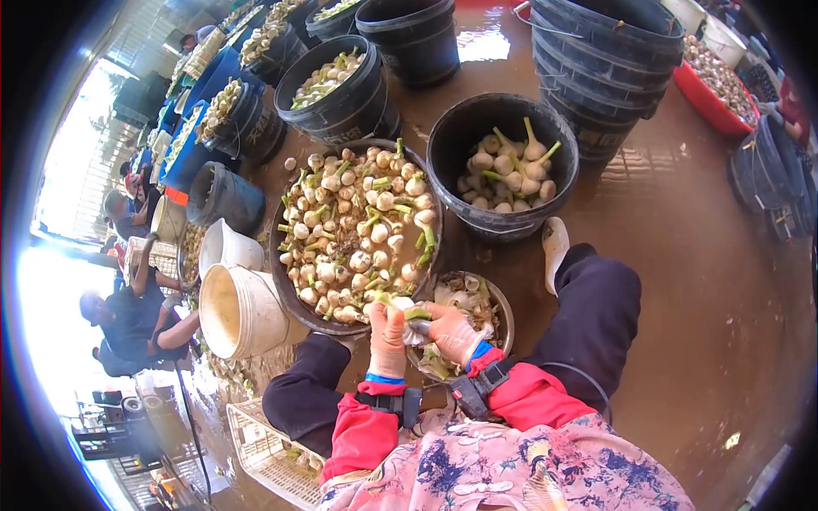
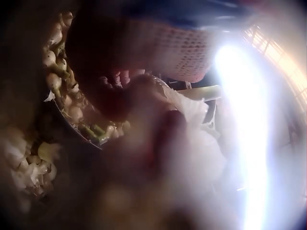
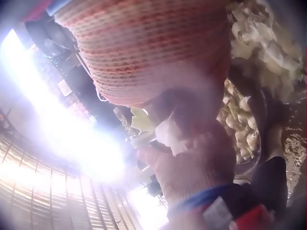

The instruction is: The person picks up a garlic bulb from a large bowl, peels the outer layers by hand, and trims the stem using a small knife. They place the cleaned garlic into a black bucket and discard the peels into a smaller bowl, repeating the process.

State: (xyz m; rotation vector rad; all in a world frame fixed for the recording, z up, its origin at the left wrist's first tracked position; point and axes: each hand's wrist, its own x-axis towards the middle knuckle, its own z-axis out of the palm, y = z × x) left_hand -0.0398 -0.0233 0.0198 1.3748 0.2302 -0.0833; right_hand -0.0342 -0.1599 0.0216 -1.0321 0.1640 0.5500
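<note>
My gloved left hand (image 1: 388, 342) grips a garlic bulb (image 1: 402, 303) with a green stem, above the near rim of a wide black tub (image 1: 279, 255) of trimmed garlic. Close beside it, my gloved right hand (image 1: 455, 334) pinches the same bulb at its side. Loose white skin (image 2: 193, 111) sticks out from the bulb in the left wrist view. In the right wrist view, the fingers of both hands meet around pale garlic skin (image 3: 170, 135) and partly hide it. Below the hands sits a round basin (image 1: 509, 319) of garlic peelings.
A black bucket (image 1: 441, 162) of stemmed garlic stands ahead, beside tall stacked buckets (image 1: 601, 68). White buckets (image 1: 247, 311) and a plastic crate (image 1: 256, 443) are at the left. More garlic buckets (image 1: 341, 106) line the far left. Several people (image 1: 136, 315) sit beyond. The brown floor (image 1: 699, 281) is wet.
</note>
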